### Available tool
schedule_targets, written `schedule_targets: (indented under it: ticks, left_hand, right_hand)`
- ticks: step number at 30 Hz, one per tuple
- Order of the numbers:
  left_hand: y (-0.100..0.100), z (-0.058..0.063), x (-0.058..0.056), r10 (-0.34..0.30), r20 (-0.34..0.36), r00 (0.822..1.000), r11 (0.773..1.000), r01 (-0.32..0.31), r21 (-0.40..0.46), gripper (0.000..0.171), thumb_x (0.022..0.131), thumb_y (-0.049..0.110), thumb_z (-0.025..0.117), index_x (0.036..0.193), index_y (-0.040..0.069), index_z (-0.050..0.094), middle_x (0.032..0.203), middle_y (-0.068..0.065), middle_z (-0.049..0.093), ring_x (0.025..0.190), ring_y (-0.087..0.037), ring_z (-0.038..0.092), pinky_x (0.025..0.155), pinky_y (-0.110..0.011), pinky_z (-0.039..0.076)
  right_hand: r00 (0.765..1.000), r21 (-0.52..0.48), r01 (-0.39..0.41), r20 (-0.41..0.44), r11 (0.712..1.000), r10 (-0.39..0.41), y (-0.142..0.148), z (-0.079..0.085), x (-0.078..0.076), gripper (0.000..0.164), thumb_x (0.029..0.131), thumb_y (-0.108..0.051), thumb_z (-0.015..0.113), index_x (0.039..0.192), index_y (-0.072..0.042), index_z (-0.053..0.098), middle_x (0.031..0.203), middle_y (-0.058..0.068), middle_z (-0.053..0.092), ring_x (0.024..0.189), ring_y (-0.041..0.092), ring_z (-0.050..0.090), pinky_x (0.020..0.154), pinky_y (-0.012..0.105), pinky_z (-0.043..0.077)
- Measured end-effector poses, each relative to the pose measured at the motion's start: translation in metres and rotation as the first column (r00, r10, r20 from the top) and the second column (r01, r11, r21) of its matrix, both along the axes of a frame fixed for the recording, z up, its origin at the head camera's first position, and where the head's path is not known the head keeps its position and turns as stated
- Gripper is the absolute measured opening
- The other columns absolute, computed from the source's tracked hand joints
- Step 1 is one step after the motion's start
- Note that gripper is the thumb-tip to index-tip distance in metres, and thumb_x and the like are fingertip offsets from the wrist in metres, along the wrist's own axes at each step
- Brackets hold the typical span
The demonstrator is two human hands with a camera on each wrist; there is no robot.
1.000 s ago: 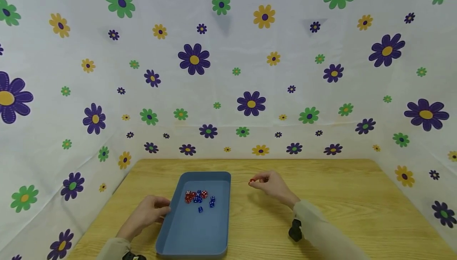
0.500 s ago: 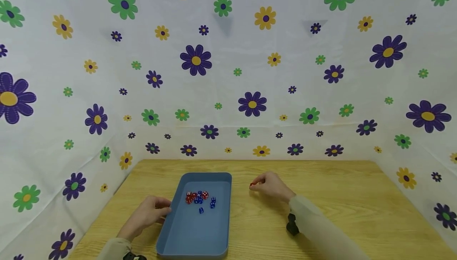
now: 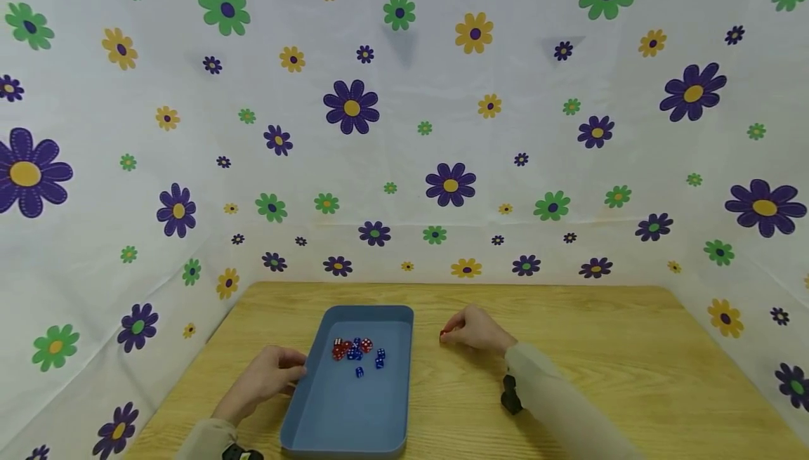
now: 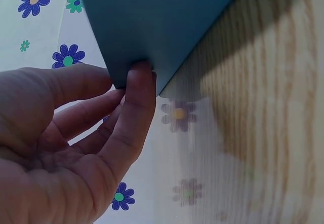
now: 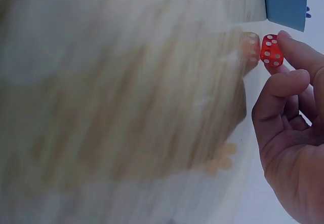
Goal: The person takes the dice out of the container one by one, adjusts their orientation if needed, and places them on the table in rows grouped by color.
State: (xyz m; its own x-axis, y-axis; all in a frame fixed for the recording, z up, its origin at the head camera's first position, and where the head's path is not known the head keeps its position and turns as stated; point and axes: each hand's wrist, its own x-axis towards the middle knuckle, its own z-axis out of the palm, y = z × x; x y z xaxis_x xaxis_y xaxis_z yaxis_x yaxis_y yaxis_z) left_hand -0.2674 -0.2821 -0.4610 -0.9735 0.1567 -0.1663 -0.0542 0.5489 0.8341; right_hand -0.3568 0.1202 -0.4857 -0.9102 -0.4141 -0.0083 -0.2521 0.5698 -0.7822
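Between thumb and fingertip, my right hand (image 3: 477, 329) pinches a red die (image 5: 272, 50) with white dots. The die is on or barely above the wooden table (image 3: 543, 347), right of a blue tray (image 3: 346, 411); its reflection lies close beside it. My left hand (image 3: 265, 379) is at the tray's left side. In the left wrist view, fingertips (image 4: 139, 74) touch the outside of the tray wall. Inside the tray, several red dice (image 3: 340, 352) and blue dice (image 3: 359, 372) lie loose toward the far half, some bunched together.
A white cloth with printed flowers (image 3: 450, 185) hangs behind the table and along both sides. The table's far edge (image 3: 468, 284) meets this cloth. Dark straps (image 3: 512, 395) with small devices sit at both wrists.
My right hand has come slightly down and to the left with the red die. The left hand keeps its place at the tray. The whole head view has shifted a little.
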Motion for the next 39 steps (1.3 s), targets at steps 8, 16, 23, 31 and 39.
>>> schedule_targets:
  ticks: [8, 16, 23, 31, 39]
  left_hand:
    - [-0.003, -0.002, -0.001, -0.015, 0.001, 1.0, 1.0, 0.015, 0.013, 0.028, 0.096, 0.005, 0.058, 0.118, -0.013, 0.063, 0.103, -0.016, 0.07, 0.084, -0.024, 0.07, 0.071, -0.039, 0.06]
    - [-0.002, 0.001, 0.002, -0.017, 0.006, 1.0, 1.0, 0.017, 0.016, 0.028, 0.096, 0.004, 0.057, 0.117, -0.013, 0.063, 0.102, -0.017, 0.07, 0.083, -0.024, 0.07, 0.07, -0.039, 0.059]
    - [0.0, 0.002, 0.003, 0.022, 0.022, 1.0, 1.0, -0.022, 0.0, 0.028, 0.096, 0.004, 0.057, 0.117, -0.012, 0.063, 0.103, -0.016, 0.07, 0.084, -0.023, 0.069, 0.071, -0.038, 0.059]
    - [0.002, 0.003, 0.002, 0.029, 0.02, 0.999, 1.0, -0.029, -0.003, 0.027, 0.096, 0.003, 0.057, 0.118, -0.012, 0.063, 0.104, -0.017, 0.07, 0.084, -0.023, 0.069, 0.071, -0.039, 0.059]
    - [0.001, 0.003, 0.001, 0.015, 0.022, 1.0, 1.0, -0.015, 0.002, 0.027, 0.096, 0.003, 0.057, 0.117, -0.012, 0.064, 0.103, -0.016, 0.07, 0.084, -0.023, 0.069, 0.071, -0.039, 0.06]
  right_hand:
    - [0.999, -0.018, -0.022, 0.031, 1.0, 0.022, 0.0, -0.001, -0.001, 0.016, 0.087, -0.02, 0.074, 0.096, -0.007, 0.076, 0.072, 0.002, 0.067, 0.044, 0.009, 0.044, 0.045, 0.022, 0.039]
    - [1.0, -0.082, -0.009, 0.017, 0.997, 0.011, -0.005, -0.002, -0.001, 0.032, 0.091, -0.027, 0.07, 0.112, -0.003, 0.072, 0.076, 0.006, 0.07, 0.05, 0.01, 0.043, 0.049, 0.021, 0.037]
    - [0.994, -0.325, 0.017, 0.11, 0.946, 0.02, -0.031, 0.009, 0.005, 0.045, 0.091, -0.029, 0.069, 0.125, 0.0, 0.064, 0.074, 0.012, 0.061, 0.056, 0.02, 0.043, 0.054, 0.027, 0.04]
    - [0.986, -0.458, 0.029, 0.158, 0.888, 0.049, -0.07, 0.017, 0.008, 0.047, 0.09, -0.026, 0.072, 0.127, 0.001, 0.063, 0.062, -0.004, 0.042, 0.056, 0.017, 0.038, 0.059, 0.029, 0.04]
    - [0.995, -0.459, 0.033, 0.097, 0.888, 0.013, -0.095, 0.014, 0.008, 0.041, 0.089, -0.02, 0.072, 0.123, 0.001, 0.066, 0.057, -0.005, 0.04, 0.057, 0.015, 0.044, 0.063, 0.028, 0.047]
